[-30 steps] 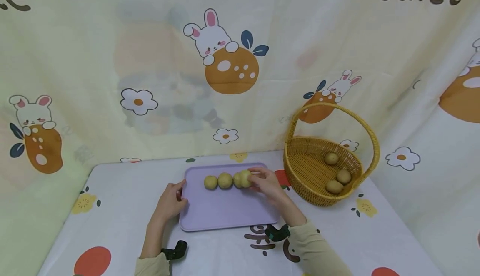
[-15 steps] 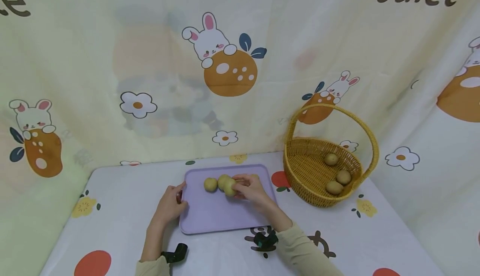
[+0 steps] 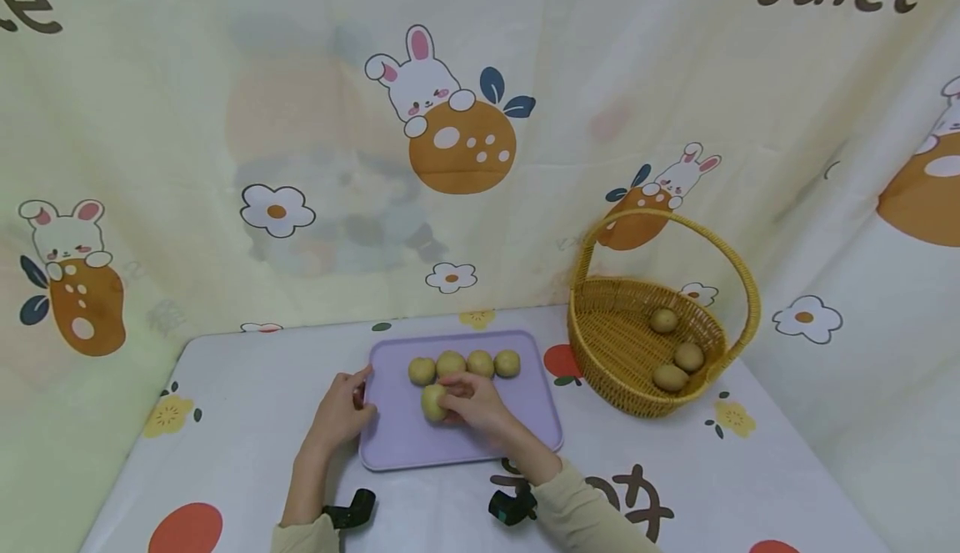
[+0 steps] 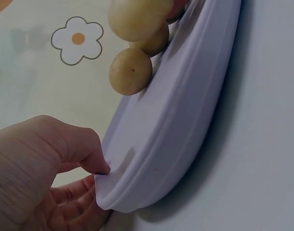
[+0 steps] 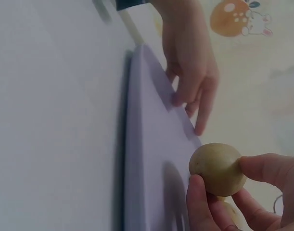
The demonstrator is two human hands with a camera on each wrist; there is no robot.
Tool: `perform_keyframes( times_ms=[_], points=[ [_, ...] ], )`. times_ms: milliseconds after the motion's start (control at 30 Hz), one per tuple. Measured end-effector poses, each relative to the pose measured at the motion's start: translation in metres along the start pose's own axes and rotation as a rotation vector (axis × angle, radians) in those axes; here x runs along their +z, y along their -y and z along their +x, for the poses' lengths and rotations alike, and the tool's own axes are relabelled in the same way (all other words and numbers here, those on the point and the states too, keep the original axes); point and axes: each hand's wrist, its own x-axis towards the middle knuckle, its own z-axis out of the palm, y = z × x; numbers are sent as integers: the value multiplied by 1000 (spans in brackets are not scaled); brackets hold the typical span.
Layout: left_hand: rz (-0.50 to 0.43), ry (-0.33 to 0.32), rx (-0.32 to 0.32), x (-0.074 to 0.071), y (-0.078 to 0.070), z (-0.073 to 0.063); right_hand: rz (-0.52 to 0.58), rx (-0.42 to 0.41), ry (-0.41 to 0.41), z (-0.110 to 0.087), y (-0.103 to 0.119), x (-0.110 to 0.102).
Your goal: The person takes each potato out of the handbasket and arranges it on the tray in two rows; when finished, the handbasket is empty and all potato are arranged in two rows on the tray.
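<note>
My right hand point(image 3: 476, 407) pinches a round yellowish potato point(image 3: 433, 403) between thumb and fingers. In the right wrist view, this potato point(image 5: 217, 169) is over the lilac tray point(image 5: 156, 144), with its shadow on the surface. Several similar potatoes point(image 3: 451, 364) lie in a row along the back half of the tray point(image 3: 390, 440). At the tray's left side, my left hand point(image 3: 341, 411) grips the rim; the left wrist view has its thumb point(image 4: 96, 154) on the inner face and the other fingers curled around the outside.
A yellow woven basket point(image 3: 600, 369) with a tall handle stands right of the tray, holding 3 browner potatoes point(image 3: 670, 376). Behind the table hangs a printed curtain point(image 3: 337, 119). A patterned white cloth point(image 3: 247, 419) covers the table.
My right hand has moved leftward and toward the near side with the potato, from the row's right end to in front of its left part. The left hand stays on the tray rim.
</note>
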Motion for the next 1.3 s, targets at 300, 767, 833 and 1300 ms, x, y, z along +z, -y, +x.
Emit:
perform_keyframes(
  times_ms=[300,767,833,1300],
  points=[
    [6,-3,8,0,-1,-1,-13,27,13,-4,-6,12],
    [2,-2,16,0,1,0,-67,5,-33,-3,-8,22],
    [1,1,15,0,1,-1,-81,-4,-49,-3,-8,23],
    [4,1,0,0,0,0,-293,-174,-123,2,-12,17]
  ],
)
